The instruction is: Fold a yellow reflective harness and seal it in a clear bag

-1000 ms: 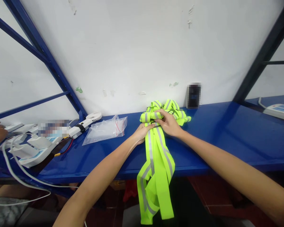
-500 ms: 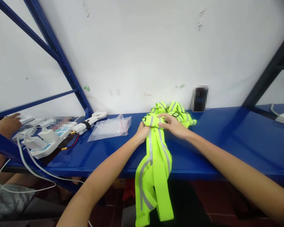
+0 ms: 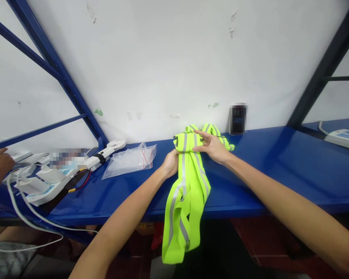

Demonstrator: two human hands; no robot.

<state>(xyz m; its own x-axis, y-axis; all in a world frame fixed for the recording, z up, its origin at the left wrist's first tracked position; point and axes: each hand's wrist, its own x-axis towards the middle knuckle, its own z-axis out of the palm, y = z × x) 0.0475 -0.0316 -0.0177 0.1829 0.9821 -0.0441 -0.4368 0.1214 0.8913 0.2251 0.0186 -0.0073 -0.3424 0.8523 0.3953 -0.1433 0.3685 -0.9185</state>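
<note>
Neon yellow-green reflective straps with silver stripes lie bunched on the blue shelf, and their long ends hang over its front edge. My left hand grips the bundle's left side, with its fingers partly hidden under the fabric. From the right, my right hand holds the folded upper part, thumb in front and fingers on top. Behind my right hand, more looped strap with dark clips or cords rests near the wall.
A clear zip bag lies left of the straps, beside a white handheld fan. Power strips with plugs and white cables crowd the far left, near another person's hand. A blurred dark object leans on the wall.
The folded part is flatter and more squared under my hands. The hanging ends have drawn up a little. The view has shifted slightly right.
</note>
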